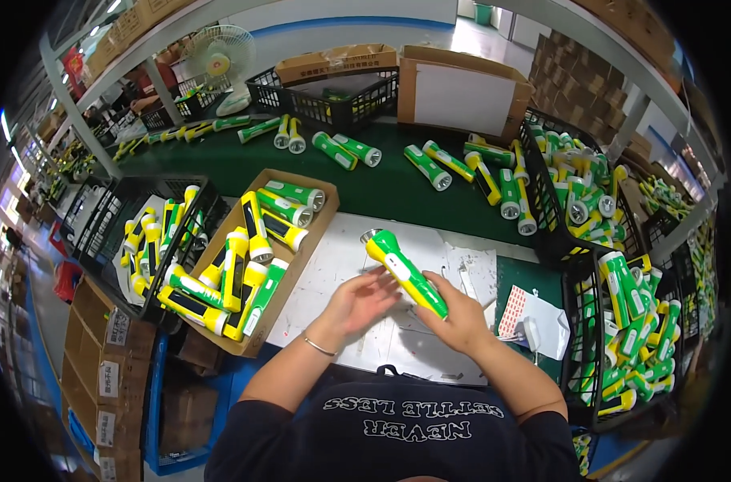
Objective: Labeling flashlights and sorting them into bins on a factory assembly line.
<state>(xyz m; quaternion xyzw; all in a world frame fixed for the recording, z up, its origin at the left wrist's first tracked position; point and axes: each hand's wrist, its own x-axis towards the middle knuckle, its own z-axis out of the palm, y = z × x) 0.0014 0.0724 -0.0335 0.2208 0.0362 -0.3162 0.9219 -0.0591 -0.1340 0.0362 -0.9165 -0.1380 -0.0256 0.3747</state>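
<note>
A green and yellow flashlight (403,271) is in my right hand (459,315), which grips its tail end. The flashlight is tilted, its lamp head pointing up and to the left. Beside the barrel, my left hand (364,299) has its fingers stretched out and apart; whether its fingertips touch the flashlight I cannot tell. Both hands are above a scuffed white board (345,249) on the bench. Left of the board, a shallow cardboard box (315,238) holds several flashlights, some showing dark panels.
Black crates of flashlights stand at the right, an upper one (544,194) and a nearer one (575,337), and another crate (211,198) at the left. More flashlights lie along the green belt (245,165). A red-marked label sheet (511,312) lies right of the board. A fan (218,55) stands behind.
</note>
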